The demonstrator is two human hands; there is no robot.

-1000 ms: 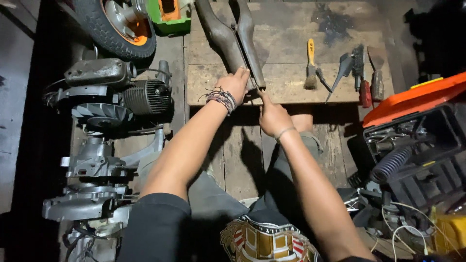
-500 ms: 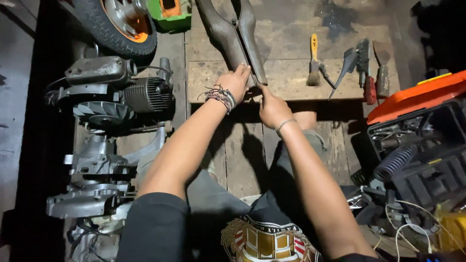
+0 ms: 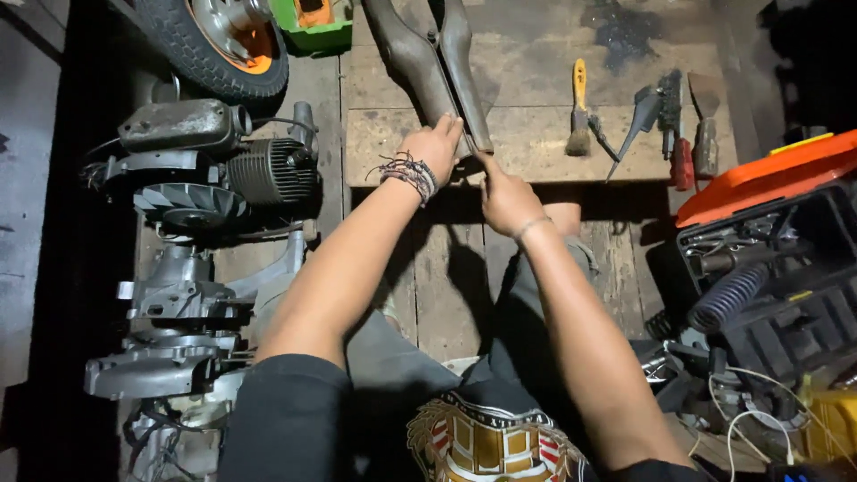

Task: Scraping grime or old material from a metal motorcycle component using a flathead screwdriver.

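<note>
A grey forked metal part (image 3: 428,54) lies on a low wooden board (image 3: 544,143), its two arms pointing toward me. My left hand (image 3: 431,150), with braided bands on the wrist, grips the near end of the left arm of the part. My right hand (image 3: 505,196) sits just below the near end of the right arm, fingers closed at its tip; whether it holds a small tool is hidden.
A small engine with cooling fins (image 3: 214,170) and a crankcase (image 3: 170,303) lie at left. A tyre (image 3: 214,36) and a green box (image 3: 312,22) are at top. A yellow-handled brush (image 3: 579,107) and scrapers (image 3: 678,125) lie on the board. An open orange-lidded toolbox (image 3: 768,259) stands at right.
Both hands stay on the near end of the forked part; the right hand has shifted slightly up toward the tip of the right arm.
</note>
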